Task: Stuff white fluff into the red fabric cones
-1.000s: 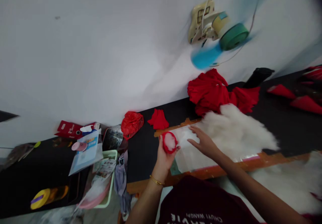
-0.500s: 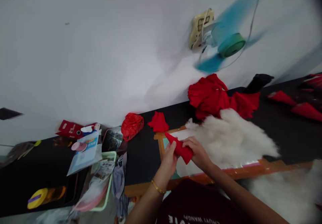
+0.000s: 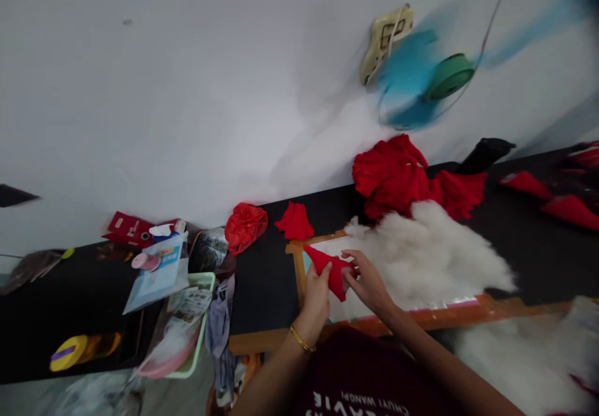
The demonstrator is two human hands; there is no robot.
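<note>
My left hand point(image 3: 317, 295) and my right hand point(image 3: 368, 280) both grip a small red fabric cone point(image 3: 327, 269), its tip pointing up and left. They hold it over a board with an orange frame point(image 3: 296, 266) on the black table. A big heap of white stuffing fibre point(image 3: 430, 254) lies on the board just right of my right hand. A gold bangle sits on my left wrist.
A pile of red fabric point(image 3: 402, 176) and a small red piece point(image 3: 294, 221) lie behind the board. A red plastic bag point(image 3: 245, 227), a green basket point(image 3: 194, 328) and packets crowd the left. A blue fan point(image 3: 428, 82) spins on the wall. More red cones point(image 3: 568, 207) lie far right.
A second ago my left hand held the cone open-end up, showing white stuffing, while my right hand reached to the fibre. Now both hands grip the cone, turned sideways.
</note>
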